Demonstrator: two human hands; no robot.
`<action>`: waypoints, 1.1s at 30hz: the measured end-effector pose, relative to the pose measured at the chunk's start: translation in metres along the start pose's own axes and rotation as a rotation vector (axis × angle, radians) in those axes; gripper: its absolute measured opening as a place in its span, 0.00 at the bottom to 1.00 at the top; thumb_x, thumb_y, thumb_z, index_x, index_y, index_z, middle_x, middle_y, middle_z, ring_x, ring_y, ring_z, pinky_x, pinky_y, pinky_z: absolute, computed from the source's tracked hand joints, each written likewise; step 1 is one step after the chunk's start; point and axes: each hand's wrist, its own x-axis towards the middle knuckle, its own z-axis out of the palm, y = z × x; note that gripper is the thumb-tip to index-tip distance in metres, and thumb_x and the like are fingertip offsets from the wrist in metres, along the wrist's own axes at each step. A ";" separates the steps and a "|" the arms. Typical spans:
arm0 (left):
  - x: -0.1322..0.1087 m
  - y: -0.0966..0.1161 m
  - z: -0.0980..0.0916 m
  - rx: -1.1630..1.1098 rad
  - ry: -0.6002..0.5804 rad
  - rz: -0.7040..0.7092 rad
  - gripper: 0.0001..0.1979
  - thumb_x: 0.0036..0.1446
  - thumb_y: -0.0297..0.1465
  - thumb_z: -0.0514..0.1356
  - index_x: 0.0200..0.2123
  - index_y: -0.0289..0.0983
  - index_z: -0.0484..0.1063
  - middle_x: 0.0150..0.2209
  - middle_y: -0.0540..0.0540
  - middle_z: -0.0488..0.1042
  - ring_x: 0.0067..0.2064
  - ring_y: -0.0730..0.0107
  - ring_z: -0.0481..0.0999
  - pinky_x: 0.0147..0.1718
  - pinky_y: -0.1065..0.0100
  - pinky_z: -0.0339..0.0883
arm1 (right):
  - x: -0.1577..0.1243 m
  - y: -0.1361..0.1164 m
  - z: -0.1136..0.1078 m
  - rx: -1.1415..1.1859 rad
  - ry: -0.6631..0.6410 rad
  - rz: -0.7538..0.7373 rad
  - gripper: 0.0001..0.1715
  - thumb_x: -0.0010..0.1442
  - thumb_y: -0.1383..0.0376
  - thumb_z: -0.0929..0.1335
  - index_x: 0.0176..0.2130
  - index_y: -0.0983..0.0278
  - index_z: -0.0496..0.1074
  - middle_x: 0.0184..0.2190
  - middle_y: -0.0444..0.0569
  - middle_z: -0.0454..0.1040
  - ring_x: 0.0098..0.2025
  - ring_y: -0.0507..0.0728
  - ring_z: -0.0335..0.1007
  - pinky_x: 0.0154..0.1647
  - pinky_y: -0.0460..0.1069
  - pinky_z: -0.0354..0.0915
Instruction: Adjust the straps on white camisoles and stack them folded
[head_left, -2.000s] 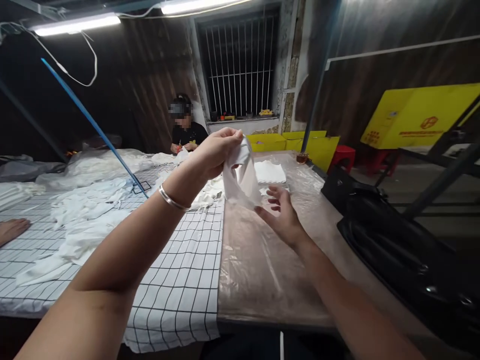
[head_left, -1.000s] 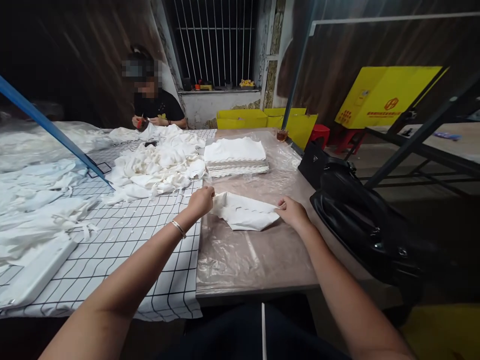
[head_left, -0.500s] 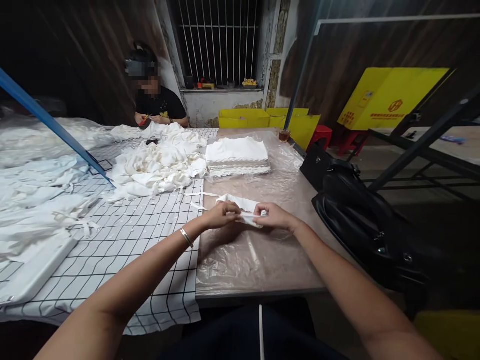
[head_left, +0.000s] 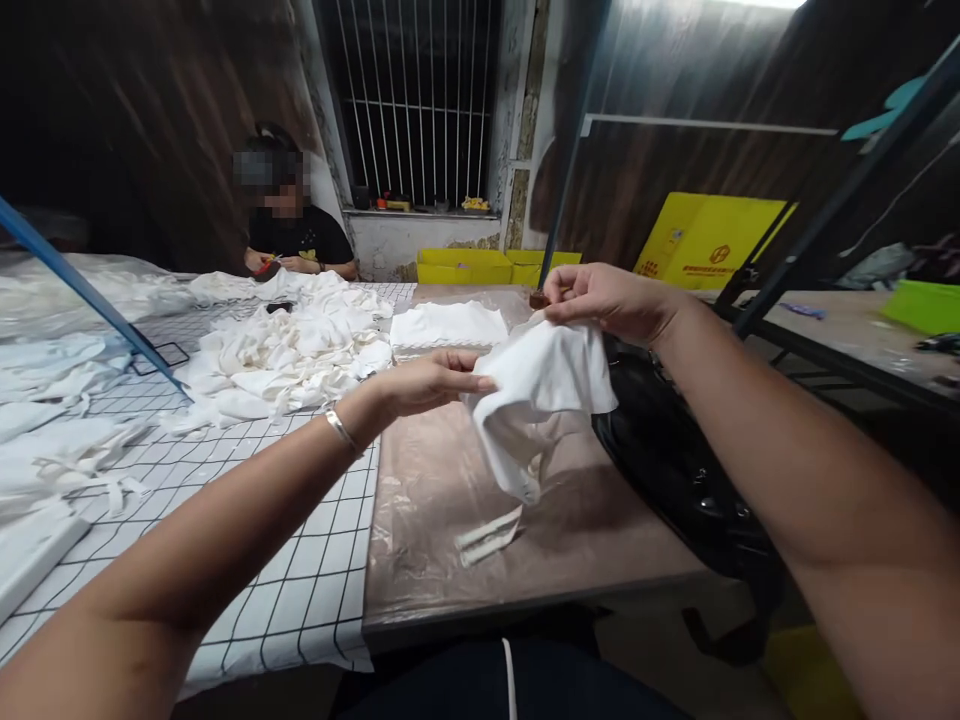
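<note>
A soft white cloth piece (head_left: 540, 375) hangs in the air above the table between my two hands, its lower part draped in folds. My left hand (head_left: 435, 382), with a silver bangle at the wrist, pinches its left edge between thumb and fingers. Higher up on the right, my right hand (head_left: 611, 302) grips the upper edge with the fingertips. Narrow white straps (head_left: 489, 538) dangle below the cloth, close over the plastic-covered tabletop (head_left: 435, 470). Behind my left hand lies a neat stack of white cloth pieces (head_left: 450, 325), partly hidden.
A loose heap of white cloth (head_left: 292, 350) covers much of the checked tablecloth (head_left: 292, 560) at left. A black bag (head_left: 675, 470) sits along the right edge. Blue poles (head_left: 90, 295) rise by the table. Across it, a person (head_left: 300, 235) handles something red. Yellow boxes (head_left: 463, 267) stand behind.
Both hands have lifted the white cloth off the tabletop. My right hand has moved up and right, spreading the cloth open, while its straps have swung toward me. The view has tilted upward.
</note>
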 end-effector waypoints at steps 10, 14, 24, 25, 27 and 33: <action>-0.029 0.054 -0.022 0.125 0.239 0.139 0.08 0.44 0.30 0.70 0.21 0.35 0.75 0.22 0.46 0.74 0.27 0.68 0.75 0.30 0.66 0.72 | -0.042 -0.006 -0.073 -0.273 0.080 0.023 0.26 0.36 0.52 0.80 0.32 0.64 0.76 0.28 0.46 0.76 0.27 0.53 0.72 0.24 0.46 0.66; -0.028 0.065 -0.022 0.070 0.474 0.194 0.09 0.54 0.28 0.63 0.22 0.35 0.71 0.22 0.47 0.72 0.30 0.65 0.78 0.32 0.63 0.73 | -0.043 0.008 -0.078 -0.415 0.188 0.047 0.24 0.38 0.50 0.79 0.26 0.64 0.76 0.23 0.44 0.73 0.28 0.55 0.72 0.25 0.46 0.65; -0.055 0.088 -0.053 0.367 0.462 0.088 0.08 0.51 0.22 0.64 0.21 0.34 0.75 0.22 0.47 0.72 0.26 0.71 0.73 0.28 0.71 0.70 | -0.047 0.006 -0.079 -0.499 -0.017 0.078 0.29 0.34 0.43 0.78 0.18 0.63 0.71 0.15 0.41 0.64 0.20 0.49 0.60 0.21 0.46 0.59; -0.058 0.091 -0.056 0.452 0.424 0.044 0.07 0.50 0.20 0.64 0.22 0.34 0.76 0.23 0.47 0.73 0.27 0.72 0.73 0.29 0.72 0.70 | -0.046 0.005 -0.081 -0.517 -0.025 0.056 0.28 0.35 0.44 0.78 0.18 0.63 0.71 0.15 0.41 0.64 0.20 0.50 0.61 0.21 0.46 0.59; -0.065 0.096 -0.062 0.632 0.362 -0.043 0.06 0.48 0.18 0.65 0.24 0.33 0.78 0.25 0.48 0.75 0.30 0.73 0.73 0.32 0.75 0.69 | -0.043 0.003 -0.084 -0.567 -0.023 0.049 0.25 0.37 0.46 0.79 0.20 0.63 0.73 0.16 0.42 0.66 0.21 0.50 0.62 0.22 0.46 0.59; -0.067 0.094 -0.099 0.668 0.514 0.007 0.07 0.54 0.24 0.64 0.25 0.29 0.75 0.23 0.53 0.71 0.33 0.77 0.72 0.41 0.76 0.65 | -0.024 0.005 -0.091 -0.729 0.118 0.049 0.23 0.41 0.48 0.78 0.25 0.64 0.77 0.20 0.42 0.69 0.25 0.52 0.66 0.27 0.47 0.60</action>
